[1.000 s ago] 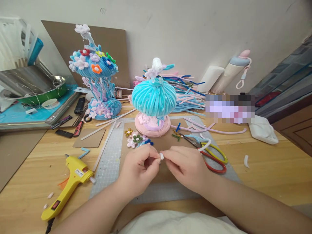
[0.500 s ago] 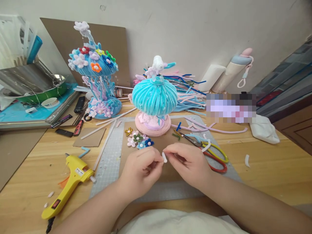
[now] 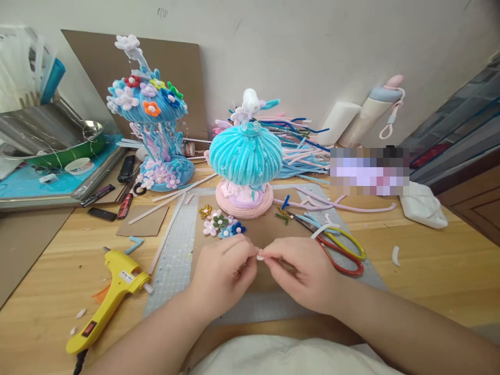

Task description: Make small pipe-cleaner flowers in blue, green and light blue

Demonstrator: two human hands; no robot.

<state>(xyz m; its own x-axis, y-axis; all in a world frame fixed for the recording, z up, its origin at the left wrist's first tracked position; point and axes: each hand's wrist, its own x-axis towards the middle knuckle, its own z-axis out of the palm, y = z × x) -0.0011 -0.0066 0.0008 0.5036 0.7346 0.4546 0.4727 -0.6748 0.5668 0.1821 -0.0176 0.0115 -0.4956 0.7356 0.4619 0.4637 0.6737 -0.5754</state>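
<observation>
Between the fingertips of both hands is a short piece of white pipe cleaner, mostly hidden by the fingers. My left hand pinches it from the left, and my right hand pinches it from the right, the fingertips nearly meeting. Just beyond my left hand lies a cluster of small pipe-cleaner flowers in gold, pink, green and blue. Behind the hands stands a turquoise domed pipe-cleaner lamp on a round pink base. Scissors with red and yellow handles rest beside my right hand.
A yellow glue gun lies at left on the wooden table. A flowered blue pipe-cleaner lamp stands at back left. Loose pipe cleaners are heaped behind. Cardboard on a grey cutting mat lies beneath my hands. A tumbler leans at back right.
My fingertips have drawn closer together around the white piece, which now shows less and lies flatter. The camera view has shifted slightly.
</observation>
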